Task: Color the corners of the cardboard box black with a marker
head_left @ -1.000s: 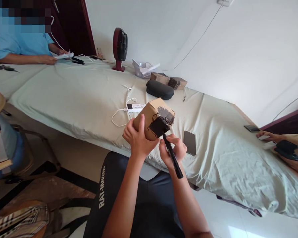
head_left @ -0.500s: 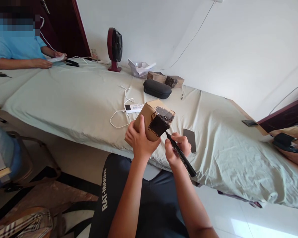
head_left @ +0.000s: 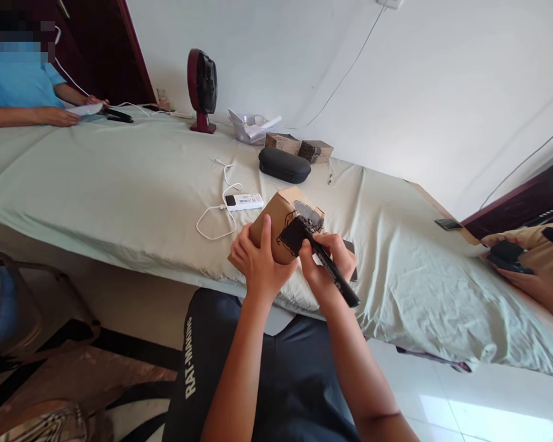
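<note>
While the cardboard box (head_left: 281, 212) is braced by the left hand (head_left: 262, 264), its thumb laid up the near brown side, the black marker (head_left: 335, 279) is gripped between the thumb and fingers of the right hand (head_left: 329, 261). The marker's tip is held at the black inked patch (head_left: 291, 238) on the box's right end; whether contact is made cannot be told. The box is held tilted by the table's near edge, and any support from the cloth (head_left: 120, 172) is hidden. By its look, the box should be light and fairly stiff, though its walls could be dented by a hard squeeze. It is best grasped by the bare brown sides, since ink might be smeared. The smooth marker may slip and is best pinched near its tip. Beyond the hands, a phone (head_left: 350, 247) is partly covered by the right hand, a white device (head_left: 246, 201) is set farther left, and a black case (head_left: 284, 166) is placed before two boxes (head_left: 320, 152).
</note>
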{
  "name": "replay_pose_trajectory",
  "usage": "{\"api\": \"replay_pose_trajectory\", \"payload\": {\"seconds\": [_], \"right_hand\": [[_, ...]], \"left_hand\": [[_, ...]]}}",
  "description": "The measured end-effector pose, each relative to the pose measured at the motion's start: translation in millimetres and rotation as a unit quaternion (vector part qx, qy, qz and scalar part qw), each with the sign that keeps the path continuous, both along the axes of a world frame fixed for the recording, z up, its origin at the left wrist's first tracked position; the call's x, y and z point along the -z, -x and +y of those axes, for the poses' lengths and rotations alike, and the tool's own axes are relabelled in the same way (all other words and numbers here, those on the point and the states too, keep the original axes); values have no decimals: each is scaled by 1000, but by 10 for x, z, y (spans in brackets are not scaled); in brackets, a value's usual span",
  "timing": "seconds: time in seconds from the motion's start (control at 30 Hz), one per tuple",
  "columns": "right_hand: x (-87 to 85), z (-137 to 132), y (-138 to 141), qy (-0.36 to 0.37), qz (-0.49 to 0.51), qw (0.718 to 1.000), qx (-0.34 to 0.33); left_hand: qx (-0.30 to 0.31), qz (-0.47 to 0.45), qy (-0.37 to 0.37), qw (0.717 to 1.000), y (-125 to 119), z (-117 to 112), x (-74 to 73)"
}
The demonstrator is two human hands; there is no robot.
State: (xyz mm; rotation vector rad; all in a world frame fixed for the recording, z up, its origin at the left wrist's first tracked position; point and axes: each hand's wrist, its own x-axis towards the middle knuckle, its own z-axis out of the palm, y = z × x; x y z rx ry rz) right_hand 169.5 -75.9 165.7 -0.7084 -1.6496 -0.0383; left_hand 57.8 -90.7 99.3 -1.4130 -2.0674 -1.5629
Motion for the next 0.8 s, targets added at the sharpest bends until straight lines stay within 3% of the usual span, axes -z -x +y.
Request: {"api": "replay_pose_trajectory", "payload": {"seconds": [0.13,0.3,0.57,0.8], "right_hand": [[-205,23,-102,51,32,997,-57],[-352,155,-134,143,-1,982,-125],[-281,383,-192,232,35,969,-76],[-303,368,-303,282,61,946,-144]], "left_hand": [[14,1,1,1000,92,9,52],[47,19,-8,999,192,9,75],[68,13,-25,997,321,24,157],[98,-7,-30,995,411,91,279]]}}
